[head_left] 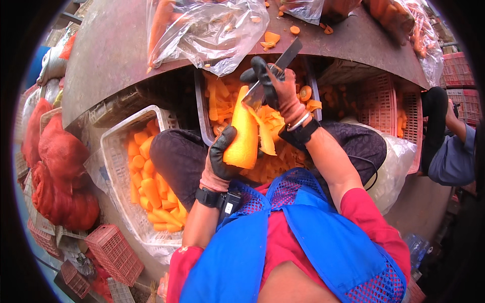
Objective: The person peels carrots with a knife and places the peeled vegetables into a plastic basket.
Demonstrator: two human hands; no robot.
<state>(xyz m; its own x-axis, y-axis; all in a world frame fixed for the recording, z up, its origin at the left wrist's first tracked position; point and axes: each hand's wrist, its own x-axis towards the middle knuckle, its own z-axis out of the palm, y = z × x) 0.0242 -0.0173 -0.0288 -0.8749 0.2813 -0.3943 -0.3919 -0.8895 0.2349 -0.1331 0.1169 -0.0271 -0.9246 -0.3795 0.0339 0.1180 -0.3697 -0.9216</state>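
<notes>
My gloved left hand point(221, 159) grips a large peeled carrot point(242, 140), its thick end towards me and its narrow tip pointing away. In my gloved right hand point(278, 89) is a knife or blade-type peeler point(290, 53); its exact kind is hard to make out. The tool's lower part lies against the carrot near the tip. A long strip of peel point(266, 134) hangs along the carrot's right side. Under both hands, a grey crate point(201, 110) between my knees holds a heap of carrot peelings point(278, 161).
Left of my knee, a white crate point(113, 174) holds peeled carrots point(151, 189). Ahead, the tabletop point(110, 64) carries a clear plastic bag point(212, 34) and carrot scraps point(271, 37). Red mesh sacks point(64, 170) stand far left. A seated person point(452, 147) is at right beyond a pink crate point(411, 125).
</notes>
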